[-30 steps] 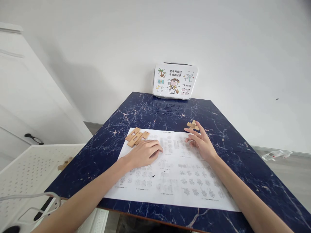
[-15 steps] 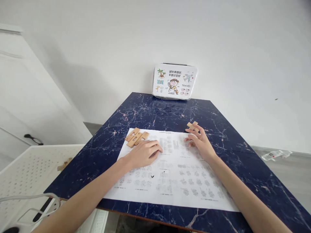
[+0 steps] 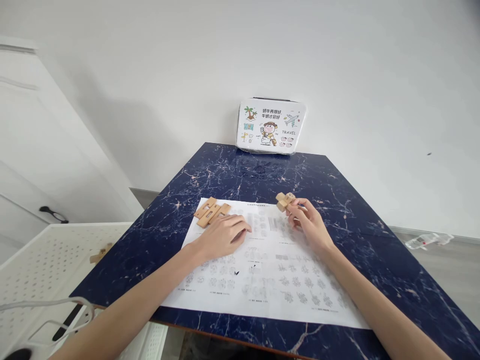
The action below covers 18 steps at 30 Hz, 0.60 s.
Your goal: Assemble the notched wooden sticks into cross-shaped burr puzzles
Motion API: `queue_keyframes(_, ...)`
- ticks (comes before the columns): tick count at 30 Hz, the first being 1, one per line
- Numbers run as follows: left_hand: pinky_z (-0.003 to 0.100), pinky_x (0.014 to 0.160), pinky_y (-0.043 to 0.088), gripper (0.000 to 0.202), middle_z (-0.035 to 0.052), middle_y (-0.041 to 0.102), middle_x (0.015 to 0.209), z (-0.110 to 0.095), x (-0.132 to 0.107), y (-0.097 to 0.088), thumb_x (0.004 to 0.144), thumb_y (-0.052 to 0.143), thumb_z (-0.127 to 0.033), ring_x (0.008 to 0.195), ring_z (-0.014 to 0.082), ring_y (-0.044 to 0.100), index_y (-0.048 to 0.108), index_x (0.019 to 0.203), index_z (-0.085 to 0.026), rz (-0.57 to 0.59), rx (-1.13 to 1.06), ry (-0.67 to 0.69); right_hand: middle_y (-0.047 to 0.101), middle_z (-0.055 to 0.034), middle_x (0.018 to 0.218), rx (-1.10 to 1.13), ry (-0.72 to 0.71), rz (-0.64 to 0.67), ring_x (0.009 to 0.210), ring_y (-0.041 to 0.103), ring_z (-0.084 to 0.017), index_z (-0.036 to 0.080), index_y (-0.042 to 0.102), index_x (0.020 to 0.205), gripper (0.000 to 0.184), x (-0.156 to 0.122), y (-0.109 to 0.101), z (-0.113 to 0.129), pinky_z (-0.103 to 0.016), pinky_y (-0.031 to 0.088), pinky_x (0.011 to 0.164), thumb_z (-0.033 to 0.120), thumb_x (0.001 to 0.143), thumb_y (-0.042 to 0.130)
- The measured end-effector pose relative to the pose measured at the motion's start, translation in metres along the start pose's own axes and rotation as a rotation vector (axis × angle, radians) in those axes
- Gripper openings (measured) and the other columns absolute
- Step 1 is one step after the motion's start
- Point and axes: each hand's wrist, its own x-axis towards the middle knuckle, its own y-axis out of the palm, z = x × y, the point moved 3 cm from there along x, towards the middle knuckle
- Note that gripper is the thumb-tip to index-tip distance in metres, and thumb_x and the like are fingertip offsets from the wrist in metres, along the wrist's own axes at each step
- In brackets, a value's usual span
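Wooden puzzle block (image 3: 282,202) at printed sheet's (image 3: 270,311) far edge; right hand (image 3: 305,216) pinches its right side. Probably light, rigid; grip across opposite faces. Left hand (image 3: 225,236) palm-down, fingers loosely bent, nothing visibly held.

White case (image 3: 271,126): "TRAVEL", "奶牛养得好,牛奶才会好"

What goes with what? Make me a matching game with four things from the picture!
1. chunky wooden puzzle
2. flat wooden pieces
3. TRAVEL case
4. table

A. dark blue with pale veins
B. in the right hand's grip
C. at the table's far edge
D. on the printed sheet, beside the left hand

Pairs: 1-B, 2-D, 3-C, 4-A
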Motion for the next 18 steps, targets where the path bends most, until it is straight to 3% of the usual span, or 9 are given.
queue_keyframes(4,0.04,0.086,0.054,0.023,0.0058,0.069,0.11,0.0,0.0,-0.005,0.102,0.059,-0.037,0.095,0.0228,0.067,0.061,0.121,-0.023,-0.033,-0.056,-0.115,0.054,0.0032,0.073,-0.009,-0.009,0.207,0.057,0.043,-0.014,0.026,0.049,0.093,0.035,-0.015,0.019,0.013,-0.028,0.036,0.053,0.058,0.097,0.063)
queue_keyframes(9,0.045,0.095,0.054,0.064,0.01,0.064,0.126,-0.005,-0.001,-0.007,0.091,0.074,-0.054,0.109,0.0282,0.066,0.048,0.143,-0.026,-0.005,-0.153,-0.194,0.054,0.0024,0.077,-0.017,0.024,0.5,0.061,0.044,-0.014,0.025,0.05,0.095,0.033,-0.033,0.039,0.018,-0.029,0.037,0.058,0.055,0.1,0.06)
queue_keyframes(13,0.048,0.101,0.053,0.092,0.0137,0.058,0.147,-0.008,-0.002,-0.003,0.083,0.08,-0.063,0.124,0.0335,0.064,0.035,0.156,-0.03,0.09,-0.258,-0.187,0.05,0.0031,0.078,-0.01,0.02,0.641,0.062,0.041,-0.013,0.025,0.05,0.096,0.033,-0.041,0.048,0.016,-0.029,0.034,0.058,0.055,0.099,0.063)
queue_keyframes(15,0.05,0.105,0.051,0.094,0.0135,0.054,0.153,-0.009,-0.002,-0.001,0.082,0.08,-0.066,0.133,0.0364,0.059,0.035,0.157,-0.032,0.139,-0.281,-0.186,0.052,0.0021,0.081,-0.028,-0.012,0.675,0.064,0.042,-0.014,0.024,0.051,0.096,0.032,-0.043,0.051,0.017,-0.03,0.035,0.06,0.053,0.099,0.064)
queue_keyframes(18,0.05,0.108,0.048,0.08,0.0106,0.059,0.15,-0.011,-0.001,-0.002,0.085,0.078,-0.064,0.133,0.036,0.059,0.045,0.15,-0.032,0.142,-0.276,-0.175,0.054,0.0015,0.083,-0.021,-0.041,0.703,0.066,0.044,-0.014,0.024,0.053,0.1,0.027,-0.045,0.052,0.018,-0.03,0.037,0.061,0.049,0.102,0.063)
